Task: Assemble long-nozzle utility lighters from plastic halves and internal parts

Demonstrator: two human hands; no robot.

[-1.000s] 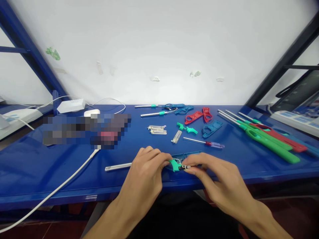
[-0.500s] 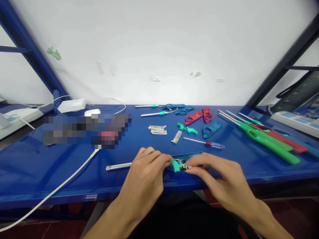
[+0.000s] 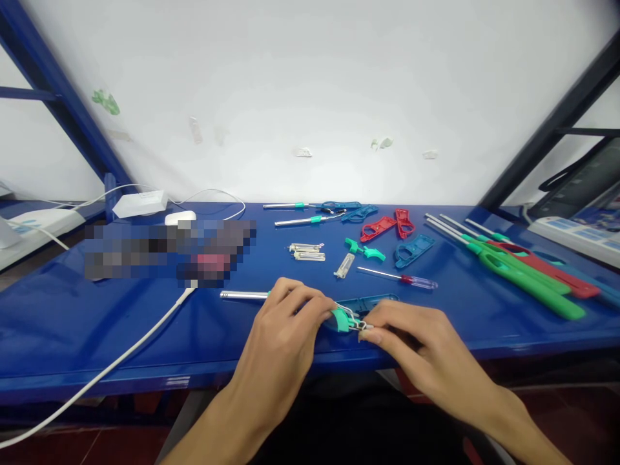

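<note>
My left hand point(image 3: 287, 342) is closed around a partly dismantled utility lighter, and its green trigger point(image 3: 341, 320) shows past the fingertips. The lighter's metal tube point(image 3: 243, 295) juts out to the left of that hand. Thin white wires and a small dark part run right from the trigger. My right hand point(image 3: 426, 342) pinches a small part at the end of these wires between thumb and forefinger; its exact kind is too small to tell. Behind both hands lies a blue handle shell point(image 3: 371, 302), partly covered by the fingers.
A screwdriver point(image 3: 416, 281) lies beyond my right hand. Clear fuel tanks point(image 3: 308, 256), green triggers point(image 3: 365, 250), red shells point(image 3: 378, 228) and another blue shell point(image 3: 414, 250) are spread behind. Whole lighters point(image 3: 527, 278) lie right. A white cable point(image 3: 121, 352) crosses the left side.
The metal tube's left end has swung away from me and shifted right. The wires by the trigger are now more exposed, while both hands stay nearly in place.
</note>
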